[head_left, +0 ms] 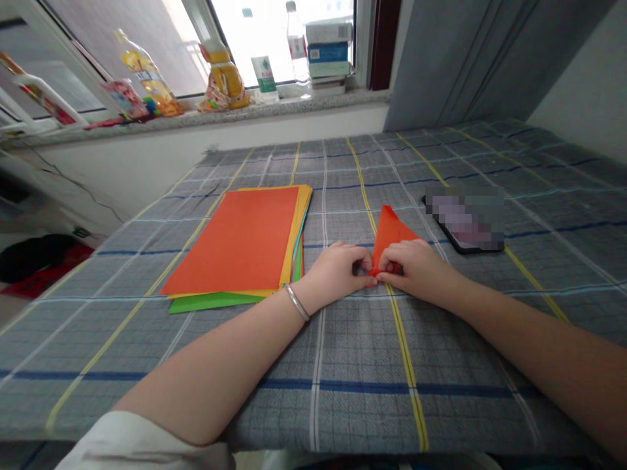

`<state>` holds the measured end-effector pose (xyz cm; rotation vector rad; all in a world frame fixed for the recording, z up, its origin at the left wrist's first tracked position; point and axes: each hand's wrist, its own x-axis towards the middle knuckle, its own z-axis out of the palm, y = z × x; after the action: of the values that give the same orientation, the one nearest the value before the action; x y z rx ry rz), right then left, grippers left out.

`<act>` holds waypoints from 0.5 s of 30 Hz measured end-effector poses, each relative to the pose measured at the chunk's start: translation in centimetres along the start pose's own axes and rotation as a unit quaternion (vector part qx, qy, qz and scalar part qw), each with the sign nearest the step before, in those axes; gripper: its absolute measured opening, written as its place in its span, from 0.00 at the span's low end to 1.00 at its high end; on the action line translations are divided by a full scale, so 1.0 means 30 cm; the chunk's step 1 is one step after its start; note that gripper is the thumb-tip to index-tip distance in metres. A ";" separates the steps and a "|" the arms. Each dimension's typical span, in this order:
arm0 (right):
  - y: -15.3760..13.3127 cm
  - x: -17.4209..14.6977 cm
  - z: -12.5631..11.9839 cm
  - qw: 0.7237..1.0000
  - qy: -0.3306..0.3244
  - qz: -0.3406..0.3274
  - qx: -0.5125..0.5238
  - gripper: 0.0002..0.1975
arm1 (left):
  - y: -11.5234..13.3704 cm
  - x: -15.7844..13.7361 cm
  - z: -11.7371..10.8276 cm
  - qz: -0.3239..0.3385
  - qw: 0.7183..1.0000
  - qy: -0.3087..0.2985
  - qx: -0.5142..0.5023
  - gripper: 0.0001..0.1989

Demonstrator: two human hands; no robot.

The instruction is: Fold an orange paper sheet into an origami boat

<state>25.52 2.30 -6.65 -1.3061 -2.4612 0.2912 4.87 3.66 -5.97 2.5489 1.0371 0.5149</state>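
Folded orange paper (390, 230) is sitting just right of the frame's center, and both grips are pinching its near end: left hand (336, 275) and right hand (418, 269), fingertips basically together. Pile of colored sheets (235, 241) left of center, phone (464, 225) center right, all on plaid cloth (353, 352).

The folded paper (392, 230) in the grip looks smooth and matt, like the paper stack (235, 238) to its left. Woven, matt cloth (357, 352) spreads beneath, and the bangle (296, 302) left of the grip is shiny metal.
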 end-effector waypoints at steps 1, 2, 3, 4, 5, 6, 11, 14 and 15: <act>0.000 0.001 0.000 1.000 0.006 0.006 -0.003 0.06 | 0.000 0.001 0.000 0.004 1.000 0.000 0.004 0.10; 0.000 0.002 0.000 1.000 0.013 0.015 -0.005 0.06 | 0.001 0.001 0.000 0.008 1.000 0.000 0.010 0.11; 0.001 0.002 0.000 0.999 0.020 0.024 -0.006 0.07 | 0.003 0.000 0.000 0.009 1.000 0.000 0.015 0.11; 0.001 0.003 0.000 0.999 0.025 0.032 -0.005 0.08 | 0.005 -0.002 -0.001 0.009 1.000 0.000 0.017 0.12; 0.002 0.003 0.000 0.999 0.028 0.037 -0.005 0.08 | 0.008 -0.003 -0.002 0.009 1.000 -0.001 0.015 0.12; 0.003 0.002 0.000 0.999 0.028 0.039 -0.004 0.09 | 0.009 -0.005 -0.003 0.010 1.000 -0.002 0.013 0.13; 0.020 -0.004 -0.010 0.999 0.018 0.049 -0.001 0.07 | 0.005 -0.011 -0.007 0.026 1.000 -0.005 0.018 0.11; 0.034 -0.006 -0.019 0.998 0.004 0.055 0.014 0.05 | -0.003 -0.012 -0.008 0.042 0.999 -0.014 0.017 0.08; 0.039 -0.007 -0.021 0.998 -0.003 0.054 0.020 0.04 | -0.006 -0.012 -0.008 0.048 0.999 -0.016 0.014 0.08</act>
<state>26.76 2.80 -6.50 -1.4250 -2.3807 0.3700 4.41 3.58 -5.90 2.6342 0.9202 0.4869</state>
